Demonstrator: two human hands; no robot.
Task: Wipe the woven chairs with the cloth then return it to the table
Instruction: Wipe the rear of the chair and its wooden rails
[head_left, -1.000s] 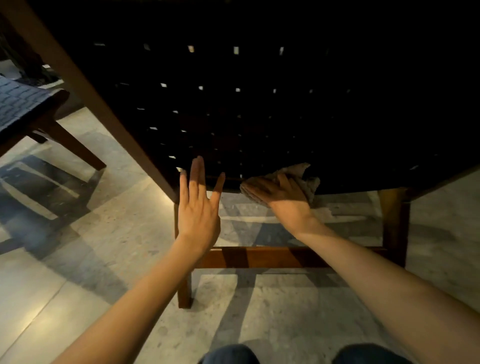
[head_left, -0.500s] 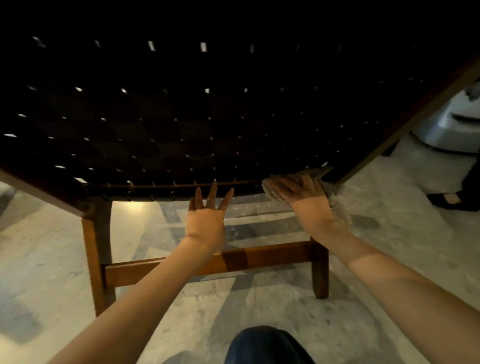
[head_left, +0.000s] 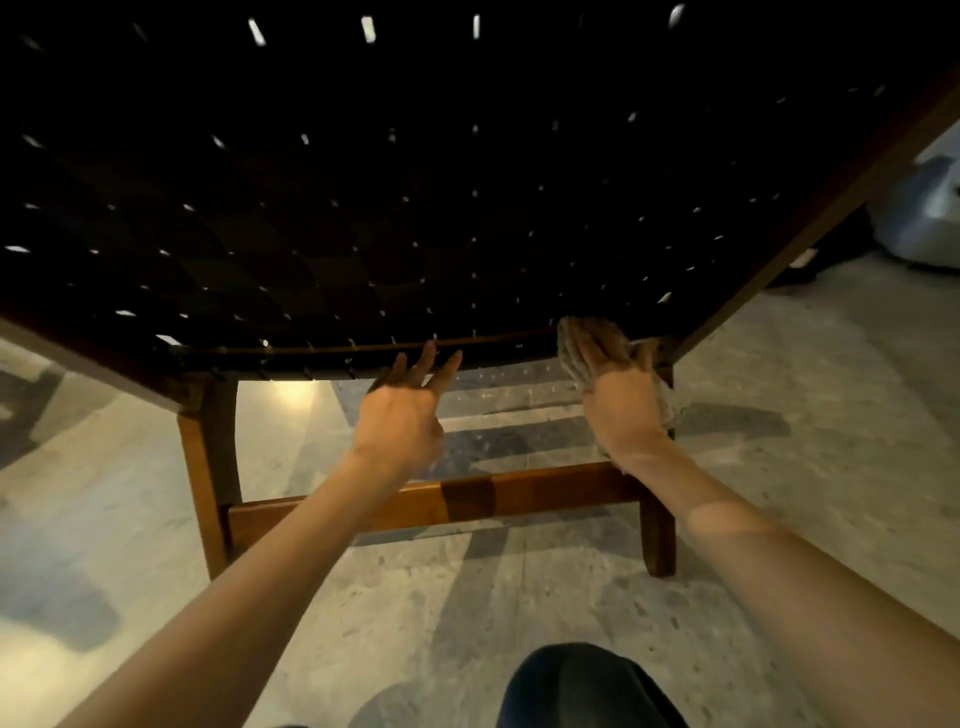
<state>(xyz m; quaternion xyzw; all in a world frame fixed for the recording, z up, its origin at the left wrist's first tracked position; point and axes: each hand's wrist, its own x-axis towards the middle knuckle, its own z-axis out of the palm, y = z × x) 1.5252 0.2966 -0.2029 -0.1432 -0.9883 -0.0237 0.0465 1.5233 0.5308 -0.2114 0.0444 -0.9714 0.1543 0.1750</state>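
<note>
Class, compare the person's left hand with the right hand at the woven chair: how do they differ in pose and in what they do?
The left hand is bare; the right hand presses a cloth. The left hand's fingers are spread at the middle of the woven chair's lower edge; the right hand's lie flat near its right corner. Both reach up, backs to the camera.

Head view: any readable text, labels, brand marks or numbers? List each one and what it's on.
No readable text anywhere in this frame.
On the woven chair: dark webbing and wooden frame, no label or mark shows.
On the cloth under the right hand: plain, no tag visible.
On the pale object at the right edge: too blurred to tell whether it bears any print.
</note>
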